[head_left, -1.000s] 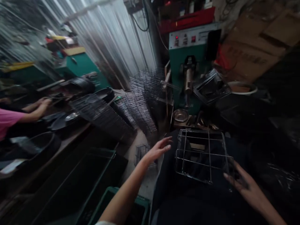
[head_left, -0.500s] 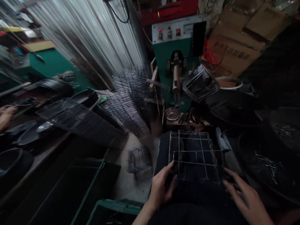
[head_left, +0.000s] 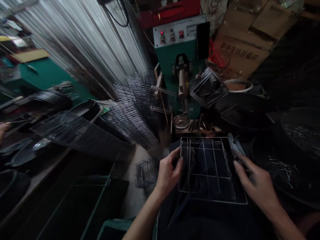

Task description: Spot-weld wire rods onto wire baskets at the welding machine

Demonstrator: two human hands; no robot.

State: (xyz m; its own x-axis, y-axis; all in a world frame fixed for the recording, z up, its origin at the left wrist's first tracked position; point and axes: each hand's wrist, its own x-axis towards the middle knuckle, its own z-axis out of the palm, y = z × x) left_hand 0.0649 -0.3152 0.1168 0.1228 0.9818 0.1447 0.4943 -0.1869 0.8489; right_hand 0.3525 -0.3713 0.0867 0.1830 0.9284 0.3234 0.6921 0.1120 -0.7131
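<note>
Wire frame (head_left: 207, 175) lies over the dark-clothed lap (head_left: 212, 216), just right of the left grip (head_left: 167, 170), whose thumb and fingers are clamped on its left side wire. That pinch should be firm but light, since thin bars would likely flex under a hard squeeze; a hold close to a corner, where wires meet, ought to steady it better. The right grip (head_left: 260, 181) is just beyond the frame's right side, thumb and forefinger at a grey tool-like piece (head_left: 234, 143); I cannot tell whether they close on it. Its end is best kept off the bars, so nothing snags. Left of the left grip, small wire racks (head_left: 147, 173) are on the floor, so that elbow wants tucking in.
</note>
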